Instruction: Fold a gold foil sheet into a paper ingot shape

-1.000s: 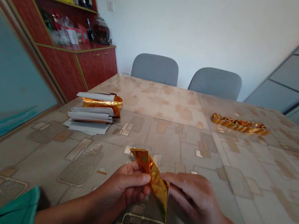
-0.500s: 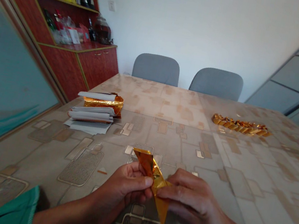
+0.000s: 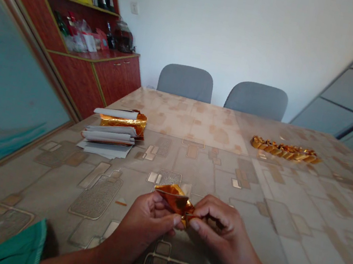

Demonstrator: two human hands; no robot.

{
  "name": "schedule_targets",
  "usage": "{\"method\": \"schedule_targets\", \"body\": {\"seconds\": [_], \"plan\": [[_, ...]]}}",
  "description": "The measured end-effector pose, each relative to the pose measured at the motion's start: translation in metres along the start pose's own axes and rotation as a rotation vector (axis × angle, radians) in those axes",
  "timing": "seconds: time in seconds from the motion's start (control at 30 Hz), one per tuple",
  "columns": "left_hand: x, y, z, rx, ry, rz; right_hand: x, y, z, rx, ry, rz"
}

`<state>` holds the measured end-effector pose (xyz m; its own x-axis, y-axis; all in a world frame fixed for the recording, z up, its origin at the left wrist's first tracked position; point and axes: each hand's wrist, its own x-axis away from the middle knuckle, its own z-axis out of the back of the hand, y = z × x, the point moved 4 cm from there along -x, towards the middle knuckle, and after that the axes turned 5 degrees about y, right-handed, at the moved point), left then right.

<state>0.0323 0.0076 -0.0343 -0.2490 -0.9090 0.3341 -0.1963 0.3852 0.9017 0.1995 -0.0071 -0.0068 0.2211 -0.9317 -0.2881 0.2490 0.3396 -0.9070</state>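
A piece of folded gold foil paper [image 3: 175, 199] is held between both hands above the near part of the table. My left hand [image 3: 149, 218] pinches its left side between thumb and fingers. On the other side, the thumb and bent fingers of my right hand [image 3: 220, 224] grip the right end, close to my left thumb. The foil's wide flap stands up and away from me. Its lower part is hidden by the fingers.
A stack of gold-and-white foil sheets [image 3: 110, 136] lies at the left of the patterned table [image 3: 198, 124]. Far right is a row of folded gold foil pieces [image 3: 284, 150]. A small scrap [image 3: 120, 202] lies near my left hand. Two grey chairs [image 3: 186, 81] stand behind.
The foil's long lower point no longer hangs down between my hands. My right hand has shifted its grip, with the thumb now in front, and the upper flap has tilted lower and wider.
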Motion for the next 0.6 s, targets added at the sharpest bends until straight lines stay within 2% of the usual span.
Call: {"method": "schedule_targets", "body": {"seconds": [0.13, 0.33, 0.6], "plan": [[0.0, -0.003, 0.001, -0.01, -0.013, -0.017, 0.001, 0.004, -0.002, 0.048, 0.04, -0.095], [0.003, 0.006, -0.001, -0.014, -0.022, -0.074, 0.001, -0.002, -0.005, 0.088, 0.003, -0.062], [0.006, 0.008, 0.0, -0.06, -0.019, -0.08, 0.004, 0.004, -0.011, 0.041, 0.086, -0.202]]}}
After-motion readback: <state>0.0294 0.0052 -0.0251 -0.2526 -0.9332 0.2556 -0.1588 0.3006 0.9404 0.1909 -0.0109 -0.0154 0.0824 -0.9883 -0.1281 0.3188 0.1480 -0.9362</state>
